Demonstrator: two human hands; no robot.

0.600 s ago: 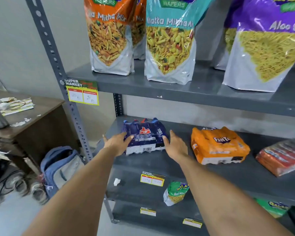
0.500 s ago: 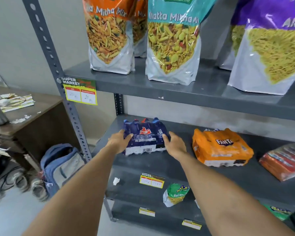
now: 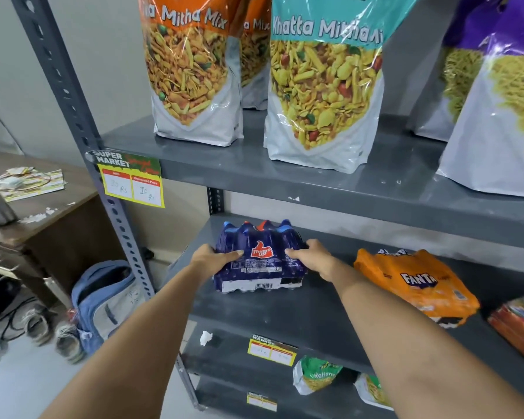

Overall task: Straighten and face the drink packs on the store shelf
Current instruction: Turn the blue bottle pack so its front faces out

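A dark blue Thums Up drink pack (image 3: 262, 261) lies on the grey middle shelf (image 3: 300, 316) near its left end. My left hand (image 3: 214, 257) grips the pack's left side, thumb laid on its top. My right hand (image 3: 312, 257) grips its right side, fingers over the top. To the right an orange Fanta pack (image 3: 415, 285) lies at an angle. Only part of a red drink pack (image 3: 521, 328) shows at the frame's right edge.
Large snack bags (image 3: 324, 95) stand on the upper shelf (image 3: 315, 182). Small snack bags (image 3: 315, 376) sit on the lower shelf. A perforated steel upright (image 3: 82, 140) frames the left side. Beyond it are a wooden desk (image 3: 43, 213), a blue backpack (image 3: 103, 300) and shoes on the floor.
Both hands have closed in from the pack's sides and now grip the blue pack, thumbs and fingers over its top. The pack looks squarer to the shelf front.
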